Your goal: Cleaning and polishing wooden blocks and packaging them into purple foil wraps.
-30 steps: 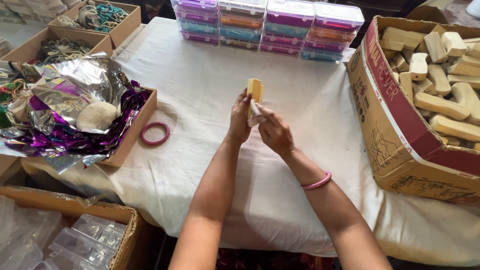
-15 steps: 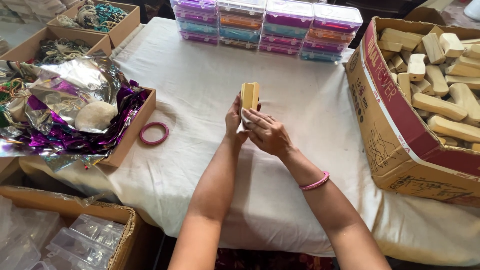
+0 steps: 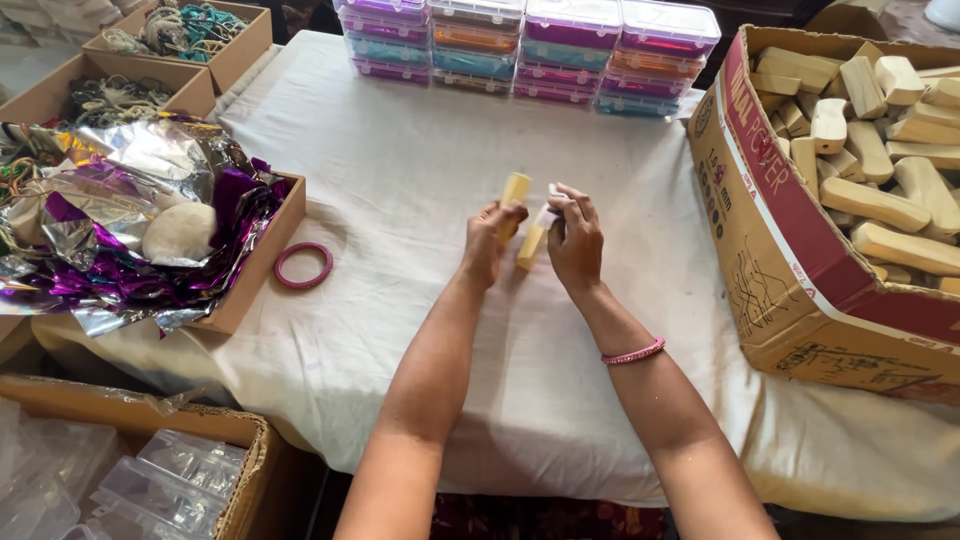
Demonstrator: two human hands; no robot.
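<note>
1. Head view, hands: the left hand (image 3: 492, 243) and the right hand (image 3: 574, 240) meet above the middle of the worktop (image 3: 420, 170), which is covered with a white cloth.
2. The left grip is pressed around a pale yellow stick (image 3: 522, 218); the stick stands tilted, its top end clear above the fingers and its lower end showing between the two hands.
3. The right grip pinches a small white scrap (image 3: 548, 213) against the stick's side; the fingers are curled close, and what the scrap is made of cannot be told.
4. A pink bangle (image 3: 633, 352) sits on the right wrist.
5. A pink ring (image 3: 302, 265) lies flat on the cloth, left of the hands and just beside a low box (image 3: 262, 262).
6. That low box holds crumpled silver and purple foil (image 3: 130, 215) with a round whitish pad (image 3: 180, 231) resting on top.
7. At the right edge stands a large carton (image 3: 775, 260), tipped toward the hands and filled with pale wooden blocks (image 3: 880, 130).
8. Along the far edge of the worktop are stacked clear cases (image 3: 525, 45) with coloured contents.
9. At far left, two more boxes (image 3: 225, 55) hold tangled cords.
10. At lower left, below the worktop, another carton (image 3: 240, 470) holds clear plastic cases.
</note>
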